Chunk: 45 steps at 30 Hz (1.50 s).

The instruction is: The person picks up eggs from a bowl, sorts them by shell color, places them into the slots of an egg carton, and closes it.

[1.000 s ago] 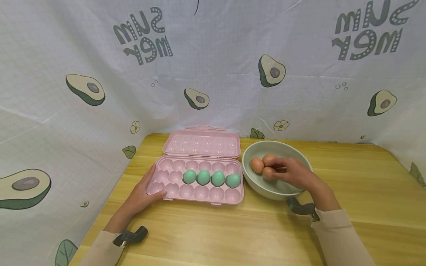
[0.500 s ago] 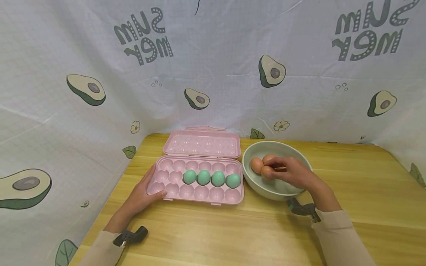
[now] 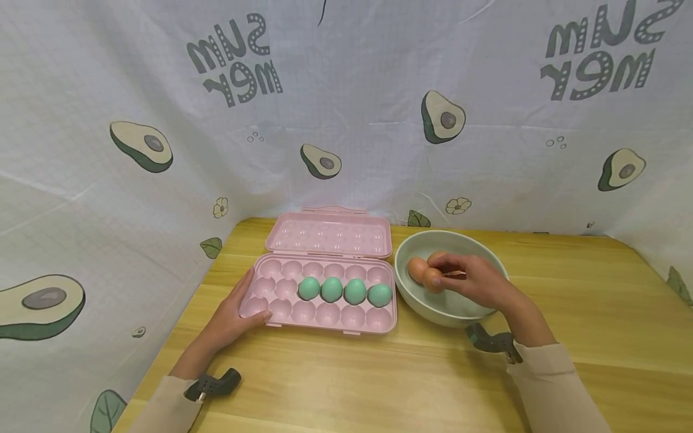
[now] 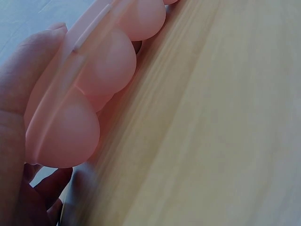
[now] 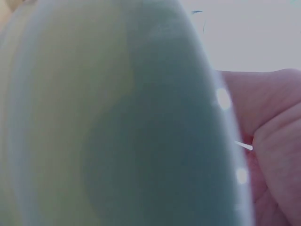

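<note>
In the head view my left hand (image 3: 230, 316) grips the left end of a pink egg tray (image 3: 325, 325), thumb over its front corner. The left wrist view shows the thumb (image 4: 28, 66) on the rim and other fingers under the cups. Four of the tray's cups are not all that show; several green eggs (image 3: 332, 289) fill the right part of its middle row. Inside the pale green bowl (image 3: 482, 243), my right hand (image 3: 476, 279) pinches a brown egg (image 3: 432, 280) between thumb and fingers. Two more brown eggs, one at the left (image 3: 417, 269), touch or adjoin it; the back one is partly hidden.
The tray's lid (image 3: 330, 231) lies folded open behind it, near the table's back edge. The bowl stands right against the tray's right end. A printed cloth (image 3: 368, 150) hangs behind and at the left of the wooden table (image 3: 352, 385).
The brown egg at my right fingertips has shifted slightly left within the bowl. My left hand and the tray have stayed in place.
</note>
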Each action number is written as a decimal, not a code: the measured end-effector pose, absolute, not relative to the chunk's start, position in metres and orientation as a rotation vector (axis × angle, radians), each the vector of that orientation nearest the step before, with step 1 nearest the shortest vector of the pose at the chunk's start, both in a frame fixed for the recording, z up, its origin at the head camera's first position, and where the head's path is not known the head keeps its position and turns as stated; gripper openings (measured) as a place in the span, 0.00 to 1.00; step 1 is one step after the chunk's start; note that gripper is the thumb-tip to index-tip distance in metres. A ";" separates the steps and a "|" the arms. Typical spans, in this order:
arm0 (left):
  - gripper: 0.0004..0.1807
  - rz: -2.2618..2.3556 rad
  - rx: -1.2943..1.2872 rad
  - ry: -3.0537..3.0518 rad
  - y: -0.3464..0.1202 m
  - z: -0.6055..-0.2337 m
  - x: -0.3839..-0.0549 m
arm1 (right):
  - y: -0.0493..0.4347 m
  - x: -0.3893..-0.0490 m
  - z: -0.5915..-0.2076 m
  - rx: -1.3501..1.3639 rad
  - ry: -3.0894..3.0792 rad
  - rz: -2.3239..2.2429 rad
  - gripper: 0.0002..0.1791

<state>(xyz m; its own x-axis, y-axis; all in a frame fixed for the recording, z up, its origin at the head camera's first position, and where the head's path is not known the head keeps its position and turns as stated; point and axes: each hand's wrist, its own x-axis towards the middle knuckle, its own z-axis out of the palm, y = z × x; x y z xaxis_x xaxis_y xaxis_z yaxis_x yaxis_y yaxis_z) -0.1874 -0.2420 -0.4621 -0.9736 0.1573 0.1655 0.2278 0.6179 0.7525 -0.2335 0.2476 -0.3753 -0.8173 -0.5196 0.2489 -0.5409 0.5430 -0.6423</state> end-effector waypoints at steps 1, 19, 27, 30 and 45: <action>0.58 -1.298 -0.329 -2.750 -0.242 -0.462 -0.187 | 0.247 -0.233 -0.375 0.942 -2.727 1.153 0.14; 0.58 -1.308 -0.335 -2.742 -0.241 -0.460 -0.187 | 0.243 -0.232 -0.370 0.940 -2.732 1.147 0.14; 0.58 -1.296 -0.336 -2.747 -0.241 -0.460 -0.187 | 0.240 -0.227 -0.363 0.921 -2.738 1.212 0.16; 0.58 -1.297 -0.335 -2.749 -0.241 -0.460 -0.187 | 0.238 -0.225 -0.362 0.917 -2.736 1.229 0.17; 0.58 -1.297 -0.316 -2.762 -0.241 -0.461 -0.187 | 0.230 -0.221 -0.359 0.979 -2.635 1.282 0.17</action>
